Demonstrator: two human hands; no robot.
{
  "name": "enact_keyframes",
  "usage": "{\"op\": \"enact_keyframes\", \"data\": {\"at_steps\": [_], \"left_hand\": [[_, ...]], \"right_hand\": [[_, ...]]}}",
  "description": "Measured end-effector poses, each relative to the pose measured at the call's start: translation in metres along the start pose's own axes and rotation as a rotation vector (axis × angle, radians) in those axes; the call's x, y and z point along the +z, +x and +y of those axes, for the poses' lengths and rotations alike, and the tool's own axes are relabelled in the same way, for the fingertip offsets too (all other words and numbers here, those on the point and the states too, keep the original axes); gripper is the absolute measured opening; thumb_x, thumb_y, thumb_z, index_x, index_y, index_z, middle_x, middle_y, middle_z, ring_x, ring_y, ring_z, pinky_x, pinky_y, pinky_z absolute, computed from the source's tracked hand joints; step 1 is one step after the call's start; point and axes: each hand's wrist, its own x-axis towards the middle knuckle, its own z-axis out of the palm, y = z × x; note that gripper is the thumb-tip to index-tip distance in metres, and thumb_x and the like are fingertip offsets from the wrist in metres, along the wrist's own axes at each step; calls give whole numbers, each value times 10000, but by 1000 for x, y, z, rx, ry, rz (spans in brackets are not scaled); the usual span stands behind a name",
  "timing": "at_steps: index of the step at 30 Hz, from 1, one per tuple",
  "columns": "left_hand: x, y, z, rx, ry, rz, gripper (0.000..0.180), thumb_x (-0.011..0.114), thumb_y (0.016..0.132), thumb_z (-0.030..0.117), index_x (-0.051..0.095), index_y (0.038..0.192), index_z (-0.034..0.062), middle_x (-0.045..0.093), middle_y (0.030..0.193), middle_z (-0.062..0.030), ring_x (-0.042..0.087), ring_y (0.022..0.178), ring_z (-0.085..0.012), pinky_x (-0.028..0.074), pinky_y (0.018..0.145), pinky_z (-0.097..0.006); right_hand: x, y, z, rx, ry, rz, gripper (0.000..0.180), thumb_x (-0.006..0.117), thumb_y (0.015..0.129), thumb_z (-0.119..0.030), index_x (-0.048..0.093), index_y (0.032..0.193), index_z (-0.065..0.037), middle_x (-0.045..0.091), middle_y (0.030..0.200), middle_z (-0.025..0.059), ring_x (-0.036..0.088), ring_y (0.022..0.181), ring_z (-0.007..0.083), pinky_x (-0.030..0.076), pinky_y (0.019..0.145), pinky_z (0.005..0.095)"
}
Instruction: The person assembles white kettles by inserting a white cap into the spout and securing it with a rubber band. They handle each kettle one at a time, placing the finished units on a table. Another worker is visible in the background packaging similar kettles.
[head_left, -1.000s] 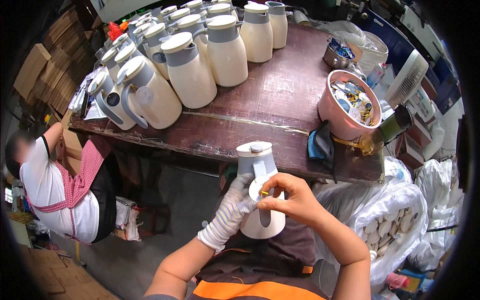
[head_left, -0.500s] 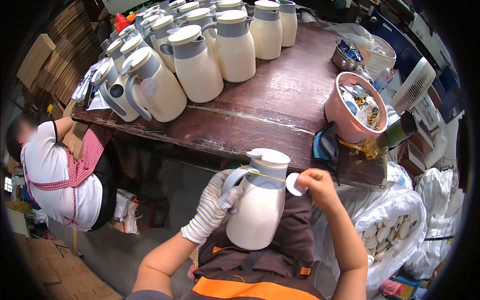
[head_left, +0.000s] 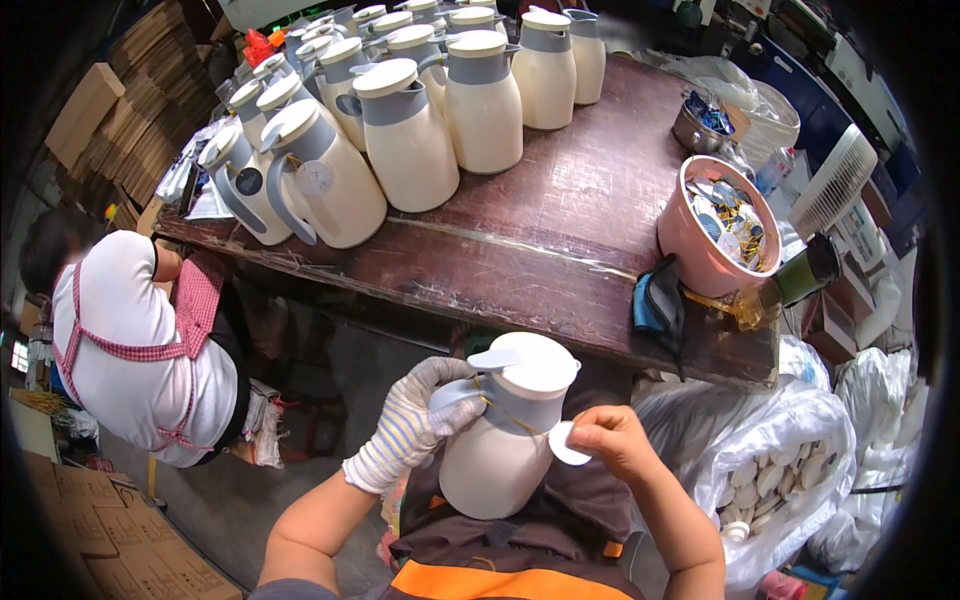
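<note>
A cream thermos jug (head_left: 492,470) with a grey collar and white lid rests in my lap, its top tilted toward the table. My left hand (head_left: 412,420), in a striped knit glove, is closed round the jug's grey handle. A thin yellow cord (head_left: 512,417) runs from the handle across the collar to a round white tag (head_left: 567,446). Bare and on the jug's right, my right hand (head_left: 615,440) pinches that tag between thumb and fingers. The jug's base is partly lost against my dark apron (head_left: 520,550).
Several similar jugs (head_left: 408,150) crowd the wooden table's (head_left: 590,200) far left. A pink bucket (head_left: 690,230) of tags stands at its right, near a blue-black pouch (head_left: 658,305). Lower right, a plastic-lined container (head_left: 690,430) holds white discs. Another person (head_left: 150,340) sits at left.
The jug has come lower in view, its lid now showing more from above. My right hand has moved down and left with the tag. The person at left has leaned toward the table.
</note>
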Motion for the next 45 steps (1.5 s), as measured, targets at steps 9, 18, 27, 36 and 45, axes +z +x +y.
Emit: {"op": "enact_keyframes", "data": {"at_steps": [9,18,27,36,45], "left_hand": [[4,-17,12,36,15,-12,394,752,795,76,570,1140,21,648,1041,-75,631,952,-154,536,870,-311],[-7,-32,35,-92,137,14,384,774,753,184,592,1069,65,633,970,-38,597,923,-120,505,844,-281],[-14,-35,16,24,283,87,390,757,764,214,566,1045,23,627,911,-74,597,876,-129,506,805,-292],[-62,-4,89,635,123,465,342,732,781,46,534,1060,27,620,1012,-67,606,917,-132,542,801,-301],[-139,108,70,865,345,916,329,736,795,125,558,1049,17,615,956,-67,575,859,-127,491,802,-289]], "right_hand": [[1,-11,-38,-456,-28,126,141,685,798,-70,648,697,21,653,719,99,582,690,164,452,649,273],[27,-30,-33,-116,-413,-336,123,732,811,-95,715,873,9,686,875,88,617,843,151,479,784,282],[18,-27,-32,-73,-193,33,81,674,817,-49,659,792,27,667,779,74,592,702,106,451,638,228],[-5,-33,-4,-105,-4,234,182,647,862,-30,600,1029,22,671,892,90,634,778,133,517,728,247],[-1,-27,7,-129,-42,272,238,623,880,-48,566,1107,-2,656,915,88,630,771,137,518,724,253]]}}
